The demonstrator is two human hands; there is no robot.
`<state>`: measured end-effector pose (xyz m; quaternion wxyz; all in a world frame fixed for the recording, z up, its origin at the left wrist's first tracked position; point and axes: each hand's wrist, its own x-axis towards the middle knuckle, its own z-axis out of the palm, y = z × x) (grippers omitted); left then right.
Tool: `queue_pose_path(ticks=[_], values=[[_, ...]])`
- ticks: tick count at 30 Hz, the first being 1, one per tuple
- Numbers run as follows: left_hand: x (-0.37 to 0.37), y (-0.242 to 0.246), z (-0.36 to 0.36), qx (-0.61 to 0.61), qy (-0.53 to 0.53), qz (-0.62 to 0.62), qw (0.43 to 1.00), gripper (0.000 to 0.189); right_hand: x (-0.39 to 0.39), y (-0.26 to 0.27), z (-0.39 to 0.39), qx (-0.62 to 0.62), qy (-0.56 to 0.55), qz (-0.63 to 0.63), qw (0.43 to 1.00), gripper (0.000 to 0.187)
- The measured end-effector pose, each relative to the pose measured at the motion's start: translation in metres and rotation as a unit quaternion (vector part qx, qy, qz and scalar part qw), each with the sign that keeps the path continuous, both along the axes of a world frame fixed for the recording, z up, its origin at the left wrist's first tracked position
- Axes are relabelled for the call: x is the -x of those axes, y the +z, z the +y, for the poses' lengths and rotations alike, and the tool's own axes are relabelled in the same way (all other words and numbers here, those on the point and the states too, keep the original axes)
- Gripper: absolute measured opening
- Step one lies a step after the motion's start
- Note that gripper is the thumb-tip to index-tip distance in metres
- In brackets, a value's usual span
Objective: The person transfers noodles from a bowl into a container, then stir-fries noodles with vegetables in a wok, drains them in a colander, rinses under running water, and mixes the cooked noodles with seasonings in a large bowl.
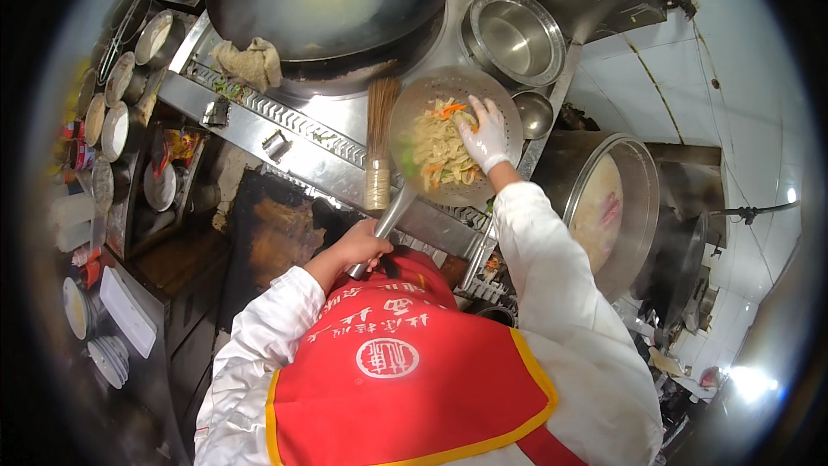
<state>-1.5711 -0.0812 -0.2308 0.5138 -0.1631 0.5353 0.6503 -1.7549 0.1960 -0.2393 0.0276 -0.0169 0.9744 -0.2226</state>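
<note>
My left hand [359, 247], bare, grips the metal handle [396, 212] of a wide perforated strainer [414, 94] close to my apron. In the strainer lies a heap of pale flat noodles or strips [443, 145] with orange carrot-like pieces and some green bits. My right hand [484, 136], in a clear thin glove, rests on the right side of this heap with its fingers apart. Whether any food is pinched under its fingertips is hidden. Beyond the strainer sits a large black wok [330, 0] with steaming, pale yellowish liquid in it.
A bamboo wok brush [381, 142] lies left of the strainer, a folded cloth [249, 63] by the wok's rim. Right of them are a steel pot [514, 39], a ladle bowl [534, 114] and a big steaming stockpot [611, 207]. Several seasoning bowls [116, 129] line the left.
</note>
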Motion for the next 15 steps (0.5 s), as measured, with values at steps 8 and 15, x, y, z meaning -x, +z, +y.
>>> queue_pose_path(ticks=[8,15], values=[[-0.002,0.002,-0.001,0.019,-0.01,-0.013,1.0,0.016,-0.046,-0.035,-0.063,-0.174,0.129,-0.08,0.973,0.063],[-0.006,-0.001,-0.008,-0.001,-0.015,-0.024,1.0,0.024,-0.041,-0.039,-0.066,-0.23,0.133,-0.056,0.962,0.051]])
